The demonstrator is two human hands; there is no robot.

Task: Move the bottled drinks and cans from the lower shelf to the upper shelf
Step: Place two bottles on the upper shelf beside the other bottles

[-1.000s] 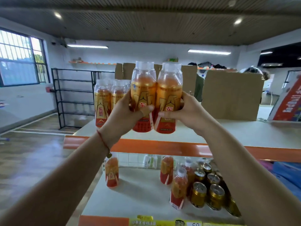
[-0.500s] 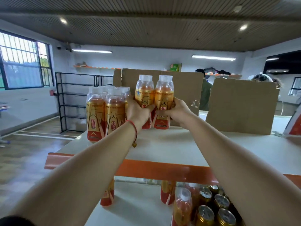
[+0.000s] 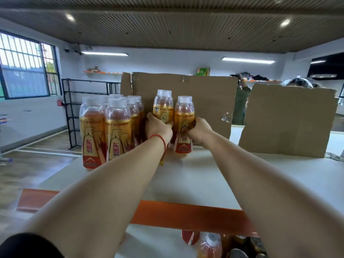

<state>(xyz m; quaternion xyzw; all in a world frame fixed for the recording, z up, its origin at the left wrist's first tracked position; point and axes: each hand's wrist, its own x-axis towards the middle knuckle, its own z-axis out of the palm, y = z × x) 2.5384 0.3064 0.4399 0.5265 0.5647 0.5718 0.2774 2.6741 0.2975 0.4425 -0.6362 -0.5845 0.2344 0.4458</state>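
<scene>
Both my arms reach far over the white upper shelf (image 3: 195,183). My left hand (image 3: 158,129) grips an orange drink bottle (image 3: 163,107) with a white cap. My right hand (image 3: 200,130) grips a second such bottle (image 3: 184,118), whose red base stands on or just above the shelf. Both bottles are upright, side by side, in front of a cardboard sheet (image 3: 204,97). To their left stands a cluster of several like bottles (image 3: 111,127). Below the shelf's orange front edge (image 3: 186,216), the lower shelf shows another bottle (image 3: 210,244) and gold cans (image 3: 255,246).
A second cardboard sheet (image 3: 286,120) leans at the back right of the upper shelf. Behind the cardboard are a person in green (image 3: 240,103) and another person's head (image 3: 301,83). A black wire rack (image 3: 81,105) stands by the window on the left.
My hands have carried the two bottles from above the shelf's front edge forward and down to the back of the upper shelf, beside the cluster. The camera view has risen.
</scene>
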